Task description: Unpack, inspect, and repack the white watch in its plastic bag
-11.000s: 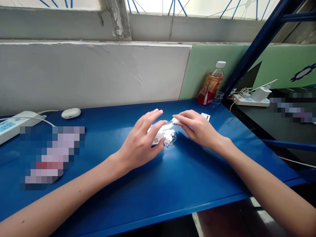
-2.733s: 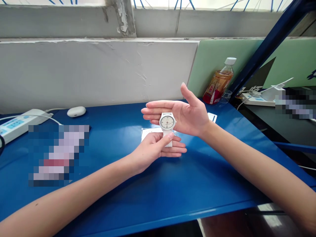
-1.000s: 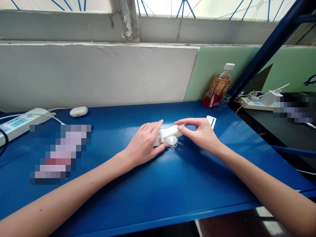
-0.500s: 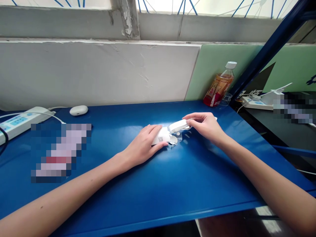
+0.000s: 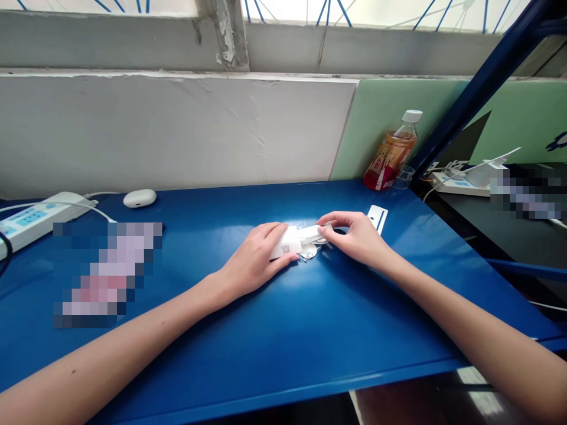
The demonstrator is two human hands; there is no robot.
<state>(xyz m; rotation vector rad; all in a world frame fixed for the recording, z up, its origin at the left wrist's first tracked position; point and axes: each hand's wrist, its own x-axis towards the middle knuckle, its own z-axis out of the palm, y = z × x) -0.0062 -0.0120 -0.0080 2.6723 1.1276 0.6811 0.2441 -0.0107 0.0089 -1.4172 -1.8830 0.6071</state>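
Observation:
My left hand (image 5: 257, 257) is closed around a small white box (image 5: 289, 242) with a printed square code, low over the blue table. Between thumb and fingers, my right hand (image 5: 354, 236) grips a slim white piece (image 5: 311, 234), whose left end meets the box's right-hand opening; its exact kind is unclear. Just below that spot lies a small round whitish item (image 5: 309, 252) with a bit of metal on it. A flat white card (image 5: 378, 218) with a dark slot rests on the table behind my right hand.
A bottle of reddish drink (image 5: 392, 154) leans at the back right beside a clear cup-like piece (image 5: 404, 177). On the left are a white earbud case (image 5: 140, 198), a power strip (image 5: 48, 218) and a blurred-out flat object (image 5: 113, 268). A blue post (image 5: 476, 82) slants up at the right.
My right hand has moved left and slightly down, bringing the slim white piece against the box opening. More of the white card now shows behind it. My left hand stays nearly still.

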